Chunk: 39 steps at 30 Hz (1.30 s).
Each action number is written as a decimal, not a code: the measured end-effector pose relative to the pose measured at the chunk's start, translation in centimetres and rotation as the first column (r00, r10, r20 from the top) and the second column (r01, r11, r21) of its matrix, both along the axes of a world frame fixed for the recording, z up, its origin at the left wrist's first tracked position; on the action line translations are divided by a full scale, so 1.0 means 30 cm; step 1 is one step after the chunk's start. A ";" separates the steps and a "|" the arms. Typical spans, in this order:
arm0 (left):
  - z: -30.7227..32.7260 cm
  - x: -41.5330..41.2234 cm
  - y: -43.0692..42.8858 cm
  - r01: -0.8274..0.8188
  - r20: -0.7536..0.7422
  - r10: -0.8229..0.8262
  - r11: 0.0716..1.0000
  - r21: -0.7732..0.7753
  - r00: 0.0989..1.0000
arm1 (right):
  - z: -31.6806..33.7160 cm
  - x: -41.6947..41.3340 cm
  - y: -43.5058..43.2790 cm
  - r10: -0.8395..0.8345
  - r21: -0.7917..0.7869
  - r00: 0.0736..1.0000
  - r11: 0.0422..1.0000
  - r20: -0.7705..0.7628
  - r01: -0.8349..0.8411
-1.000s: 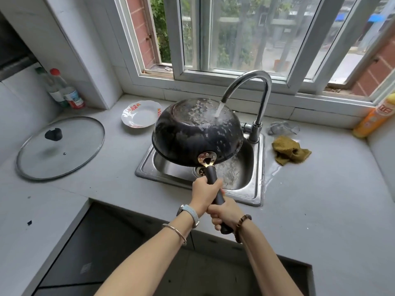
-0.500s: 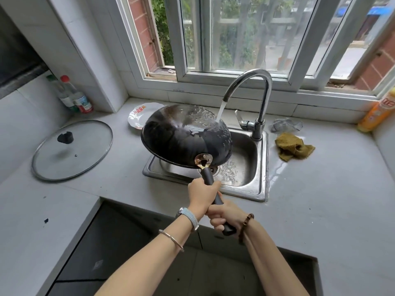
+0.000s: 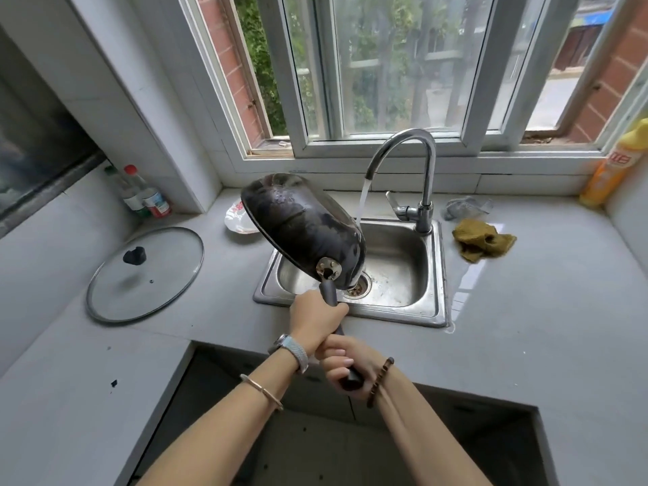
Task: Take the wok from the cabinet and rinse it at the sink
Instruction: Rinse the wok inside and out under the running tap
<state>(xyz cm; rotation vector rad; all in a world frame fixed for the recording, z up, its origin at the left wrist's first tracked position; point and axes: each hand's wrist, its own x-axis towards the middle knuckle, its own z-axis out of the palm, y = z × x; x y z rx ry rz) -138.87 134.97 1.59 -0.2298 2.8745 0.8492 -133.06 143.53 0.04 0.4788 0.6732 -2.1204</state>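
Observation:
The black wok [image 3: 301, 229] hangs over the left part of the steel sink [image 3: 436, 275], turned over so its wet dark underside faces me and tilted up to the left. My left hand [image 3: 315, 319] grips the dark handle just below the wok's rivet plate. My right hand [image 3: 345, 363] holds the handle's end, closer to me. The chrome tap [image 3: 420, 159] runs, and its stream falls just right of the wok's rim into the basin.
A glass lid [image 3: 145, 271] lies on the counter at left, with two bottles [image 3: 143, 194] in the corner behind it. A white bowl [image 3: 236, 219] sits behind the wok. A yellow cloth [image 3: 482, 240] and an orange bottle [image 3: 612, 166] are to the right.
The wok has swung to the left and tipped up steeply, moving out from under the tap's stream. Both hands have kept their grip on the handle.

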 end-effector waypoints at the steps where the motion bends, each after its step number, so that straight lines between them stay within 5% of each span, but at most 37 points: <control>1: 0.005 0.004 -0.006 0.004 0.001 -0.004 1.000 -0.010 1.000 | 0.007 0.006 -0.007 0.001 -0.006 1.000 1.000 -0.001 -0.001; 22: 0.183 -0.005 -0.256 0.085 -0.127 -0.091 0.995 -0.055 0.988 | 0.184 0.017 -0.247 0.020 -0.035 0.996 0.999 -0.091 -0.024; 39: 0.137 -0.001 -0.347 0.106 -0.046 -0.105 0.994 0.028 0.993 | 0.174 0.029 -0.327 0.000 -0.026 1.000 1.000 -0.015 -0.001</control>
